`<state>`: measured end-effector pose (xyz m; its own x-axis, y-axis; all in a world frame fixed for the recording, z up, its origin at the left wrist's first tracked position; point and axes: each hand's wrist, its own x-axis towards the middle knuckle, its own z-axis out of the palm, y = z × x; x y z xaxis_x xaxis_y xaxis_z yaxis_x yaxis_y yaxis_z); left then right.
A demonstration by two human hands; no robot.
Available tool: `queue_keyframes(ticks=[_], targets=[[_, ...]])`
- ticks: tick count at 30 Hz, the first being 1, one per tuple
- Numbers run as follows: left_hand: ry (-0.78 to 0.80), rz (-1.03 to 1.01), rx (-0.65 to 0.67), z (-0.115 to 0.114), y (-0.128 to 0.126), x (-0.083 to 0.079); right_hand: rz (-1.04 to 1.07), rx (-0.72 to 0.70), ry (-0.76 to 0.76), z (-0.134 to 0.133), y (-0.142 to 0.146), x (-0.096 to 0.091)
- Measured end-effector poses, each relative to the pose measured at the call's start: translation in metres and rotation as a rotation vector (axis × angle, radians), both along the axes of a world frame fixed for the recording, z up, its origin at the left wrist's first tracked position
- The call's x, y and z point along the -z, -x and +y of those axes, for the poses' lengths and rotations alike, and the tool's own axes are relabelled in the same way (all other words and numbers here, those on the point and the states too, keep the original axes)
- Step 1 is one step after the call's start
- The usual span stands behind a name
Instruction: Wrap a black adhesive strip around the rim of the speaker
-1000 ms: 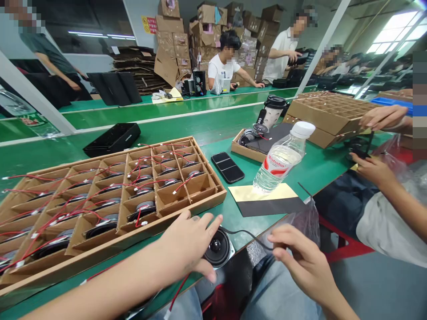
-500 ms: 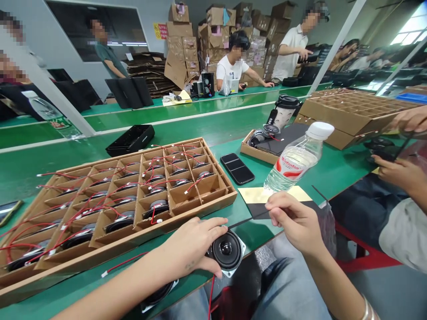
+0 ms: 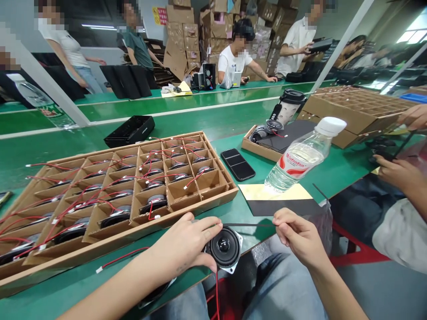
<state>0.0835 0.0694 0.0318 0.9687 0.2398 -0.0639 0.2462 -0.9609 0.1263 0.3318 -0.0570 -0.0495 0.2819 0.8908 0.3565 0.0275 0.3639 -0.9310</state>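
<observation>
So the main change over the last second: the right hand (image 3: 298,235) was down low near the lap with a dark strip (image 3: 248,225) drooping in a loose curve, then it lifted, and now that strip is pulled out straight and level across the lower middle of the frame. Thumb and forefinger are pinching its end, and the other end reaches the top edge of the small speaker (image 3: 224,247). The left hand (image 3: 187,244) hasn't really budged, fingers spread and curled over the left side of the speaker, pinning it at the near edge of the green table (image 3: 100,275). The speaker's cone faces up, its red wire (image 3: 217,293) hanging down off the table edge. My read is the strip is being tensioned and lined up against the rim, not stuck on yet. Just behind the hands sits the cardboard tray (image 3: 187,211) of more speakers, and the water bottle (image 3: 302,158) and phone (image 3: 237,164) are further right.
</observation>
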Motion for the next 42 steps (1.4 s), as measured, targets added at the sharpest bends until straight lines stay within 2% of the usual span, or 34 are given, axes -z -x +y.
queue_keyframes(ticks=[8, 15, 33, 42], targets=[[0.01, -0.006, -0.036, -0.002, -0.001, 0.002, -0.038, -0.016, 0.076, -0.017, 0.006, 0.008], [-0.012, 0.073, -0.081, -0.008, -0.003, -0.005, -0.09, -0.013, 0.098, -0.024, 0.018, 0.0], [-0.049, 0.254, -0.122, -0.021, -0.014, -0.012, -0.363, 0.028, 0.048, -0.029, 0.036, -0.013], [-0.121, 0.282, -0.142, -0.03, -0.014, -0.009, -0.473, -0.033, 0.005, -0.032, 0.044, -0.014]])
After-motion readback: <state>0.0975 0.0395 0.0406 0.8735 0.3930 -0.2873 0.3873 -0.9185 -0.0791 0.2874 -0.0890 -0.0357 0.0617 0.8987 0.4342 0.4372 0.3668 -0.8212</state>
